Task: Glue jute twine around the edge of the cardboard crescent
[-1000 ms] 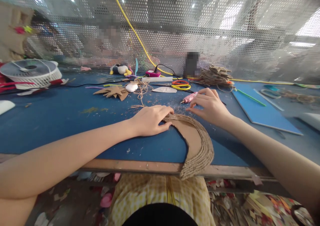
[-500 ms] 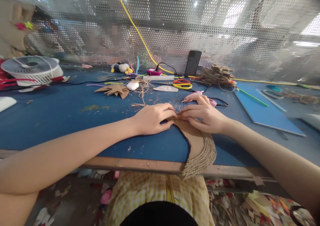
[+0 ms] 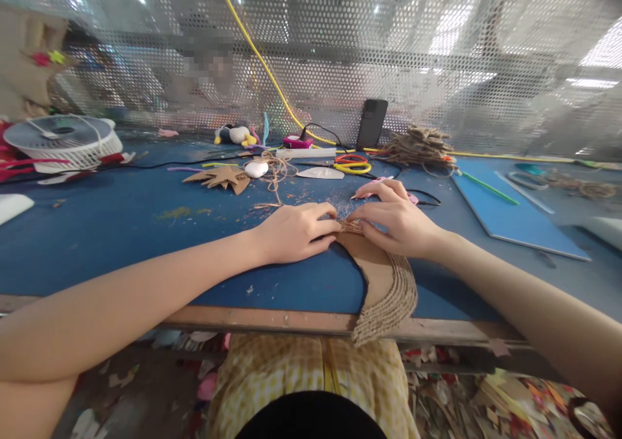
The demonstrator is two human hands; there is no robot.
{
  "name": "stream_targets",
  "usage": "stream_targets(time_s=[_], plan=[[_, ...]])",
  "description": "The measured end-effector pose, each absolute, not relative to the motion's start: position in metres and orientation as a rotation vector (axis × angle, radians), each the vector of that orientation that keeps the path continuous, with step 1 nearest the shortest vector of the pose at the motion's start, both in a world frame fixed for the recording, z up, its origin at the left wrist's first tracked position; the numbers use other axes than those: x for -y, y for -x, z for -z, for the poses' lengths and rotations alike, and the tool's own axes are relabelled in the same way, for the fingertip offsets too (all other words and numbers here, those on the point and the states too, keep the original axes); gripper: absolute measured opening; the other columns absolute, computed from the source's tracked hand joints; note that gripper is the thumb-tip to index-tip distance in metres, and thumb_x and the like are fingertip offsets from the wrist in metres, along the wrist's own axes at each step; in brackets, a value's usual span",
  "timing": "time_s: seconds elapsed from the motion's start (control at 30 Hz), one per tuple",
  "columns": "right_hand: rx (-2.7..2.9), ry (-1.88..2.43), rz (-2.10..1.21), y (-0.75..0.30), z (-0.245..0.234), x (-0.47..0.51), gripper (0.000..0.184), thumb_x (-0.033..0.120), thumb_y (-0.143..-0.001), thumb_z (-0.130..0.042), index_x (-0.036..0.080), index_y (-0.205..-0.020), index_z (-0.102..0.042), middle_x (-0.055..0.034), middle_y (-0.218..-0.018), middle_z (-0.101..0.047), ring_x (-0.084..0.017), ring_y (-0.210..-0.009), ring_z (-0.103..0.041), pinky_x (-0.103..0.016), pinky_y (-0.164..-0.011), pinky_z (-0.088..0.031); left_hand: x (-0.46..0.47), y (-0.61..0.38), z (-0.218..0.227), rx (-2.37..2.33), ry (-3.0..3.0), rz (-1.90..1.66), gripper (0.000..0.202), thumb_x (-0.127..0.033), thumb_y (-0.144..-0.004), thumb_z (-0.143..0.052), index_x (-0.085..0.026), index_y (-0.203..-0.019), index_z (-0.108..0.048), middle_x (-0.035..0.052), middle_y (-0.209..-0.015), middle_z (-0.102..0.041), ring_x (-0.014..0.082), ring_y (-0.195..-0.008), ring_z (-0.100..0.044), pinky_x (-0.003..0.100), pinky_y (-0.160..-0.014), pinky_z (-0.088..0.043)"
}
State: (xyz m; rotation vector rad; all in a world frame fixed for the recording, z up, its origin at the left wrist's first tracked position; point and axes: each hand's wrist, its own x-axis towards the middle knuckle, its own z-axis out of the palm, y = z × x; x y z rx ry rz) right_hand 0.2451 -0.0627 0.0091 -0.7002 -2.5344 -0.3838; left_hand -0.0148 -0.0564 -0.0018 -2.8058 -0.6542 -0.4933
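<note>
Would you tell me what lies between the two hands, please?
Between the left hand and right hand, the head view shows the corded edge of the cardboard.

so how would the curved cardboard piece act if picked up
The curved cardboard piece is probably light for its size, since it looks thin and flat. It should be fairly stiff, as its lower tip reaches over the table edge without obvious drooping. The cord rows along its outer curve look coarse, so it likely won't slip easily.
</note>
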Motion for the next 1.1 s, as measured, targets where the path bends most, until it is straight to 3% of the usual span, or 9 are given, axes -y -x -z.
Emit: stream_targets(time_s=[0.2,0.43,0.53,0.7,0.83,1.0,1.1], plan=[[2.314,0.838,0.426,-0.247,-0.010,0.060,0.011,0.029,-0.095,-0.060,0.022,-0.090,-0.067,-0.0078,-0.100,-0.073,-0.024,-0.106,-0.061,-0.046,-0.097,-0.039,0.056,0.015,0.002,0.673,2.844,0.500,0.026,-0.032,-0.102,-0.049,-0.023,-0.114,-0.069,0.0056,-0.125,-0.065,0.0210,-0.106,-0.068,0.031,-0.084,-0.056],[2.551,0.843,0.259,-0.250,-0.005,0.056,0.019,0.028,-0.099,-0.053,0.026,-0.104,-0.071,-0.0036,-0.112,-0.075,-0.028,-0.119,-0.050,-0.049,-0.101,-0.036,0.054,0.016,-0.002,0.809,2.993,0.535,0.024,-0.033,-0.098,-0.054,-0.028,-0.115,-0.071,0.0022,-0.123,-0.066,0.0172,-0.101,-0.069,0.028,-0.083,-0.056],[2.487,0.912,0.304,-0.250,-0.003,0.054,0.021,0.030,-0.098,-0.053,0.026,-0.101,-0.074,-0.0039,-0.111,-0.075,-0.028,-0.115,-0.052,-0.051,-0.100,-0.037,0.053,0.016,-0.002,0.838,3.030,0.567,0.024,-0.034,-0.098,-0.054,-0.027,-0.115,-0.070,0.0025,-0.122,-0.067,0.0178,-0.102,-0.069,0.029,-0.085,-0.055],[2.095,1.253,0.437,-0.267,0.000,0.041,0.028,0.033,-0.096,-0.050,0.024,-0.094,-0.076,-0.0073,-0.095,-0.076,-0.029,-0.098,-0.059,-0.048,-0.090,-0.042,0.051,0.017,-0.001,0.929,3.024,0.567,0.037,-0.040,-0.094,-0.058,-0.020,-0.125,-0.058,0.0069,-0.119,-0.070,0.0230,-0.108,-0.068,0.032,-0.086,-0.054],[1.945,1.684,0.488,-0.289,0.001,0.025,0.041,0.052,-0.089,-0.054,0.018,-0.093,-0.076,-0.0161,-0.102,-0.073,-0.035,-0.095,-0.061,-0.047,-0.082,-0.043,0.050,0.017,-0.001,0.960,3.054,0.551,0.033,-0.041,-0.093,-0.058,-0.021,-0.120,-0.057,0.0060,-0.117,-0.071,0.0233,-0.105,-0.069,0.032,-0.083,-0.053],[2.131,1.891,0.220,-0.300,0.006,0.008,0.042,0.057,-0.086,-0.052,0.020,-0.069,-0.062,-0.0083,-0.071,-0.064,-0.023,-0.069,-0.055,-0.035,-0.062,-0.034,0.050,0.017,-0.001,1.020,3.069,0.573,0.033,-0.042,-0.090,-0.060,-0.021,-0.115,-0.058,0.0054,-0.115,-0.071,0.0224,-0.104,-0.069,0.032,-0.082,-0.053],[2.175,1.839,0.226,-0.299,0.010,0.003,0.040,0.057,-0.083,-0.056,0.021,-0.066,-0.052,-0.0068,-0.073,-0.060,-0.021,-0.071,-0.052,-0.033,-0.063,-0.033,0.050,0.017,-0.001,1.049,3.073,0.584,0.033,-0.042,-0.088,-0.061,-0.022,-0.114,-0.057,0.0047,-0.115,-0.071,0.0220,-0.103,-0.069,0.032,-0.082,-0.053]])
